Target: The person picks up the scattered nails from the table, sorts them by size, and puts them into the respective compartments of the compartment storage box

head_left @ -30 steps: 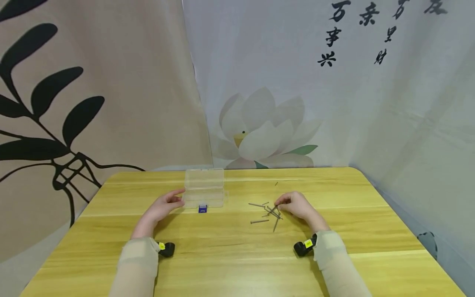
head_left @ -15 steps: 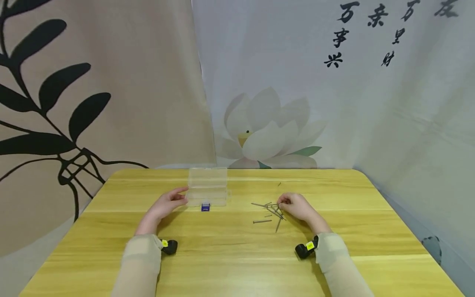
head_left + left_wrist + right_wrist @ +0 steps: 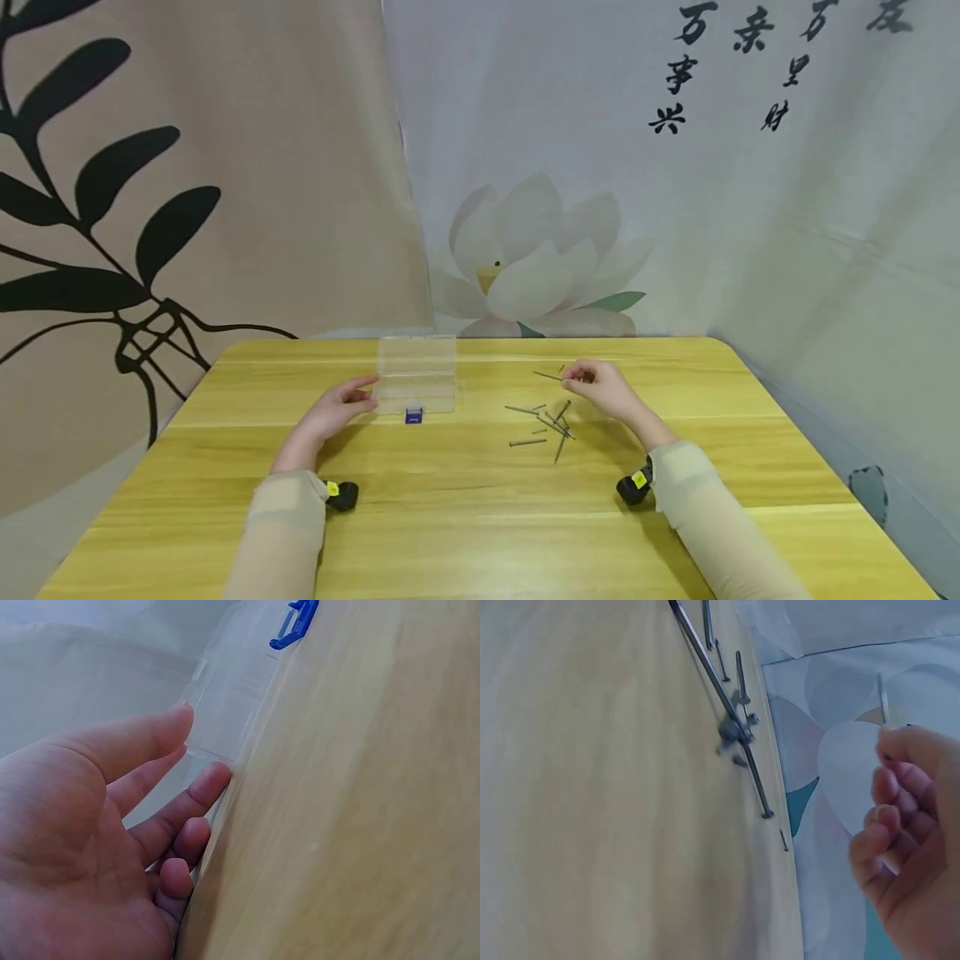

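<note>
A clear plastic box [image 3: 416, 354] stands with its lid raised on the wooden table, a blue latch [image 3: 413, 416] at its front. My left hand [image 3: 337, 414] touches the box's left end, thumb and fingertips resting at its side with the fingers loosely bent. In the left wrist view, the thumb tip lies against the clear wall. My right hand [image 3: 603, 388] pinches a thin nail [image 3: 547, 375] between thumb and fingertips, above the table. It points left in the head view. Below it lies a loose pile of nails [image 3: 553, 423] of several sizes.
One longer nail [image 3: 528, 442] lies apart at the pile's front left. A tiny nail [image 3: 562, 368] lies farther back, near the right hand. Behind the wooden table [image 3: 450, 517] hangs a printed cloth [image 3: 300, 167] with leaves and a lotus.
My right hand has lifted a nail out of the pile and moved it back and up. The left hand stays at the box. The head view shifted slightly.
</note>
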### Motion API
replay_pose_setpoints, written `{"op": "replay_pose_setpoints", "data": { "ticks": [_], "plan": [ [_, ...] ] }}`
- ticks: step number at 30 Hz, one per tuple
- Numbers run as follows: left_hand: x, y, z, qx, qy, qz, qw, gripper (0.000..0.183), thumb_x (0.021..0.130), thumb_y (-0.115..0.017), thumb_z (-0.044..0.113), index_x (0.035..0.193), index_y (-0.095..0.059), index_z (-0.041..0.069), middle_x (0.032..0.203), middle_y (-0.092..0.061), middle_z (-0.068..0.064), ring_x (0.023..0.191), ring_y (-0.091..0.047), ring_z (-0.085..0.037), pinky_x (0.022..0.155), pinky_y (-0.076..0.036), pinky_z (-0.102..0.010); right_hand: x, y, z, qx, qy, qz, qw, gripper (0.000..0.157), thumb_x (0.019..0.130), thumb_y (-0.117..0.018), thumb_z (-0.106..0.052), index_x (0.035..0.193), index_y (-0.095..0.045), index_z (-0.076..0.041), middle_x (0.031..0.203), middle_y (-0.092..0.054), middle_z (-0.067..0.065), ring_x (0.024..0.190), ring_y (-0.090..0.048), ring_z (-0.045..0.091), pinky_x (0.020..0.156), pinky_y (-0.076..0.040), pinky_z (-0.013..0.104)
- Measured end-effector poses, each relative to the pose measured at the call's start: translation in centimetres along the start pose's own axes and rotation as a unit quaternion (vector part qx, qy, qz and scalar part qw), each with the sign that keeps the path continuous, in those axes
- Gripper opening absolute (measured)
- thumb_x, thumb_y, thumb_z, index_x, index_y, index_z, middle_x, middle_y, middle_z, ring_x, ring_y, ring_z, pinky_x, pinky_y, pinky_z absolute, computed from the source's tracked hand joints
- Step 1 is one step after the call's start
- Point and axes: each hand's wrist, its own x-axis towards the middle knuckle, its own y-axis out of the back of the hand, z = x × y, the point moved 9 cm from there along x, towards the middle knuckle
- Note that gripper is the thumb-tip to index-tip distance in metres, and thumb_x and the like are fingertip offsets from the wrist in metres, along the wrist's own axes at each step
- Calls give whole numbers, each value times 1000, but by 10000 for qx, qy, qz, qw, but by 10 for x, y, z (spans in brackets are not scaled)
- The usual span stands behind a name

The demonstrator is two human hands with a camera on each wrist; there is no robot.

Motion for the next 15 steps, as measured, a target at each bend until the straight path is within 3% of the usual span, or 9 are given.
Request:
{"op": "replay_pose_setpoints", "data": {
  "ticks": [4,7,15],
  "plan": [
    [0,0,-1,28,49,21,10000,52,99,-58,17,147,-41,5,120,-55,-17,111,-49,-31,95,-38,-46,2,10,0,39,35,20,10000,16,95,-62,-10,101,-67,4,85,-62,10,66,-46,20,58,-39,30],
    [0,0,-1,31,38,26,10000,53,99,-58,16,147,-41,4,119,-55,-17,110,-49,-30,94,-38,-45,4,12,1,-31,14,7,10000,15,95,-63,-13,100,-69,0,86,-63,8,68,-47,19,59,-40,29],
    [0,0,-1,-16,122,22,9999,53,99,-59,18,147,-41,5,119,-54,-16,110,-48,-29,94,-38,-44,12,1,-5,114,43,-18,9999,15,94,-66,-22,98,-70,-8,84,-63,3,70,-49,19,61,-41,30]
  ]
}}
